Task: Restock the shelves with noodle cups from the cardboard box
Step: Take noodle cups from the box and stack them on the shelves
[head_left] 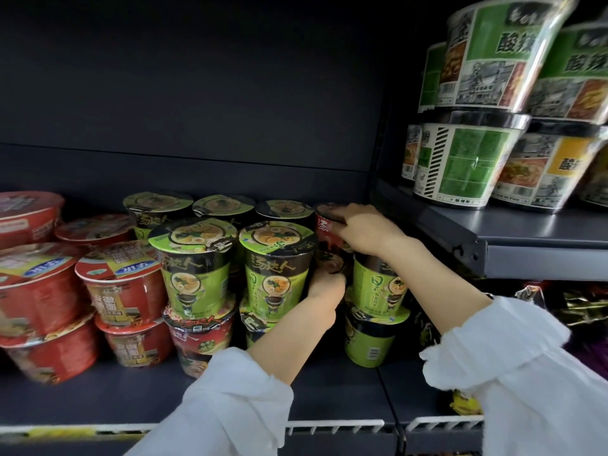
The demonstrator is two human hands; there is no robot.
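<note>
A red and black noodle cup [329, 245] stands in the back row on the dark shelf [131, 390], to the right of the green cups. My right hand [362, 230] is shut over its lid and upper side. My left hand [325, 287] grips its lower part, between a green cup [278, 268] on the left and another green cup [378, 281] on the right. The green cups are stacked two high; one lower cup [200, 340] is red and black. The cardboard box is not in view.
Red noodle bowls [121, 281] are stacked at the left of the shelf. A higher shelf [526, 238] at the right carries large green and white bowls [460, 162] stacked two high. Dark snack packets [579, 307] lie under it. A white price rail [335, 424] runs along the front edge.
</note>
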